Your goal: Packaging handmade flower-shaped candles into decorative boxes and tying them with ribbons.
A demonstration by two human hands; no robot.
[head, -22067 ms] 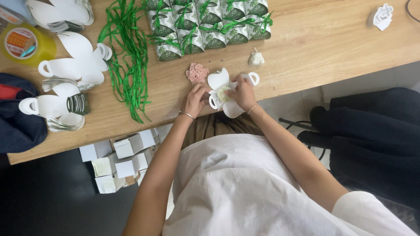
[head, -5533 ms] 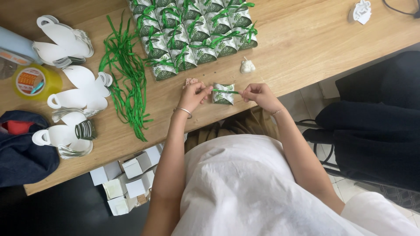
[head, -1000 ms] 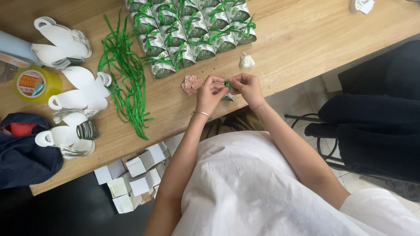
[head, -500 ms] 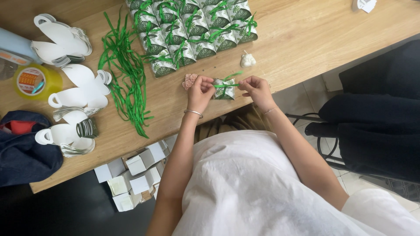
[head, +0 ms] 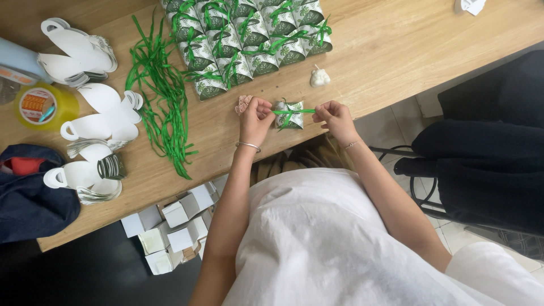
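A small green leaf-patterned gift box [head: 289, 115] stands near the front edge of the wooden table [head: 396, 51]. A green ribbon [head: 296, 111] runs across its top, stretched level between my two hands. My left hand [head: 258, 115] pinches the ribbon's left end, just left of the box. My right hand [head: 334, 117] pinches the right end, just right of the box. A bracelet is on each wrist.
Several finished ribboned boxes [head: 249, 34] sit in rows at the back. Loose green ribbons [head: 161, 96], white flat box blanks [head: 102, 113] and a yellow tape roll [head: 42, 105] lie left. A pink piece [head: 243, 103] and a white piece [head: 319, 78] lie close by. White cubes [head: 170, 226] sit on the floor.
My hands were close together over the box a second ago. They have moved apart, drawing the ribbon taut across the box's top.
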